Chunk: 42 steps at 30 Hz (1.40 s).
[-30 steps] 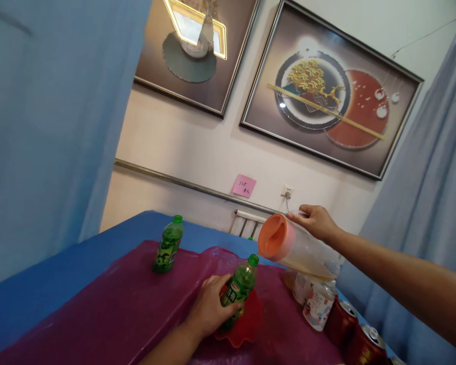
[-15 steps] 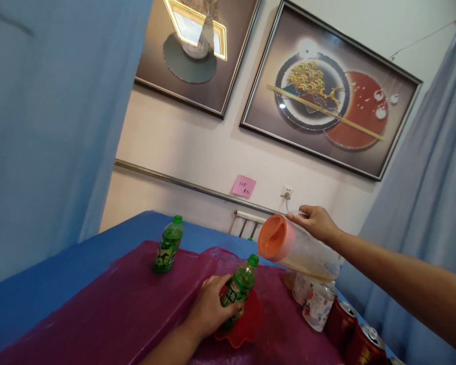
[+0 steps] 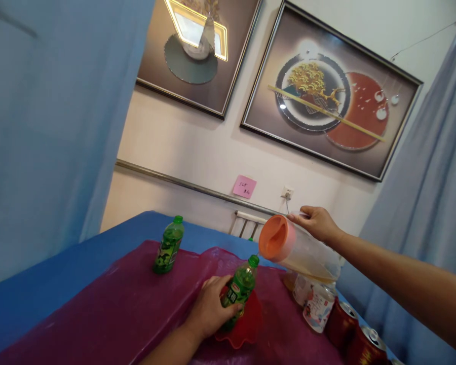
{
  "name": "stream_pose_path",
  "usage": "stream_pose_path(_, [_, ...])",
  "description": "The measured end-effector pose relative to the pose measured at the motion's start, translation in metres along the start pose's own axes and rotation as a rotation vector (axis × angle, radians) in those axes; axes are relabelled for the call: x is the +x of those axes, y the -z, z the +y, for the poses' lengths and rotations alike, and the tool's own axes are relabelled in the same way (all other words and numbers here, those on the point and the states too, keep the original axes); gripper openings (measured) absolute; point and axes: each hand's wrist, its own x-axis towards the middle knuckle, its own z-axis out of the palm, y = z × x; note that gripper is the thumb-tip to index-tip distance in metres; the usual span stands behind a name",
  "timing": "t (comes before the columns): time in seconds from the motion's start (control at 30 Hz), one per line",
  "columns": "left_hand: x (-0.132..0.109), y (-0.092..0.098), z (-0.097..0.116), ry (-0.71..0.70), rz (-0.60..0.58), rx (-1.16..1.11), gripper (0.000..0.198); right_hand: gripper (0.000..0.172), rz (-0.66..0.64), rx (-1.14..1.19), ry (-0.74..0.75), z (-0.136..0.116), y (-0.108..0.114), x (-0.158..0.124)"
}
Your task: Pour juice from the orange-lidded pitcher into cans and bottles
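Observation:
My left hand [image 3: 213, 306] is wrapped round a green drink bottle [image 3: 241, 289], which stands in a red scalloped dish [image 3: 247, 327]. My right hand [image 3: 317, 223] grips the handle of a clear plastic pitcher [image 3: 307, 256] with an orange lid [image 3: 273, 237]. Tilted nearly on its side, the pitcher has its spout right by the bottle's mouth, and a thin trickle seems to run between them. Some pale yellowish liquid lies along the pitcher's lower side. The second green bottle [image 3: 169, 246], capped, stands upright further left.
A magenta plastic sheet [image 3: 110, 304] covers part of the blue table [image 3: 133, 228]. At the right stand a clear labelled jar [image 3: 319, 306] and dark red cans [image 3: 367, 344]. Blue curtains [image 3: 53, 126] hang on both sides. A metal rail [image 3: 175, 181] runs along the wall behind.
Almost nothing differs. Both hands, the bottle and the tilted pitcher keep their places; the whole view has shifted very slightly.

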Motion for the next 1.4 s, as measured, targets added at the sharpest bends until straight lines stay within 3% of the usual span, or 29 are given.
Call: stream_pose_path(1.4, [0.0008, 0.0003, -0.0022, -0.008, -0.019, 0.001, 0.062, 0.068, -0.005, 0.008, -0.003, -0.0016, -0.0007, -0.0013])
